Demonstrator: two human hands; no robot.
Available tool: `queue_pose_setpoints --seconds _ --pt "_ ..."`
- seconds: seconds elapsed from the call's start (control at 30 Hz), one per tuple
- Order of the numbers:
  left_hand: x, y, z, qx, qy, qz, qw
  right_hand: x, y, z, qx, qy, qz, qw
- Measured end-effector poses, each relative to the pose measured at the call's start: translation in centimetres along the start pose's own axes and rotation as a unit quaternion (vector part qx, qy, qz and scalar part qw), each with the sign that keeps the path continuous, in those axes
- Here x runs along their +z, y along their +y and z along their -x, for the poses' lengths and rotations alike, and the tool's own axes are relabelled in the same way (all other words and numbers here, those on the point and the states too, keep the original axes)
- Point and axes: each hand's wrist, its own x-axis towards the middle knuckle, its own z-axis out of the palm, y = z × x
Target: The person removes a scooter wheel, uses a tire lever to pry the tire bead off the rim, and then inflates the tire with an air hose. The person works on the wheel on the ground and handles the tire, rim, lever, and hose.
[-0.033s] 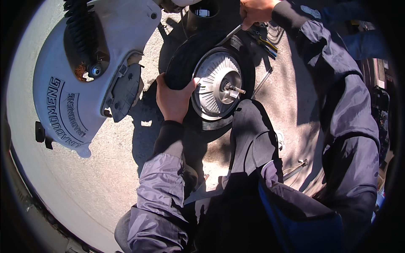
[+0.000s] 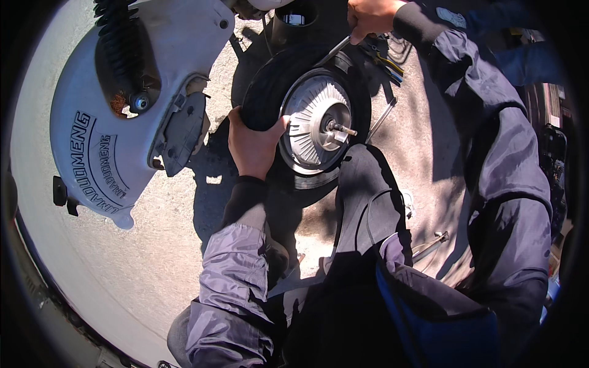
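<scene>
A black tire [image 2: 262, 101] sits around a silver finned wheel hub [image 2: 302, 126], whose threaded axle [image 2: 345, 129] sticks out toward the lower right. My left hand [image 2: 253, 147] is closed over the tire's left side, with the thumb lying by the rim. At the top, my right hand [image 2: 372, 18] is wrapped round the end of a metal tire lever [image 2: 335, 50]. The lever's other end meets the tire near the upper rim edge; its tip is hidden there. My knee [image 2: 368, 175] is close against the wheel's lower right.
On the left is a white scooter body [image 2: 80, 135] with a black shock spring [image 2: 115, 37]. Yellow-handled tools [image 2: 391, 64] and a metal bar [image 2: 381, 120] lie right of the wheel. Another metal tool [image 2: 432, 245] is beside my leg. Blue fabric [image 2: 524, 64] shows at upper right.
</scene>
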Motion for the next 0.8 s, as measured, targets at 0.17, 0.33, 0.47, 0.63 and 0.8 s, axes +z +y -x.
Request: queue_pose_setpoints --seconds 0.17,0.33,0.47,0.63,0.8 --pt "-1.0 0.2 -0.2 0.003 -0.062 -0.045 0.997 2.2 0.2 0.5 -0.020 0.080 -0.003 0.997" --pt "-1.0 -0.6 -1.1 0.010 -0.092 -0.002 0.996 2.8 1.2 -0.8 -0.003 0.078 -0.025 0.997" --pt "-1.2 -0.6 -2.4 0.005 -0.126 0.057 0.990 3.4 1.9 -2.0 -0.018 0.074 -0.045 0.996" --pt "-1.4 -0.4 -1.1 -0.063 -0.114 0.114 0.985 5.0 2.8 -2.0 -0.003 0.102 -0.099 0.990" --pt "-2.0 -4.4 5.1 -0.197 -0.200 0.347 0.895 5.1 3.3 -1.3 -0.006 0.084 -0.112 0.990"
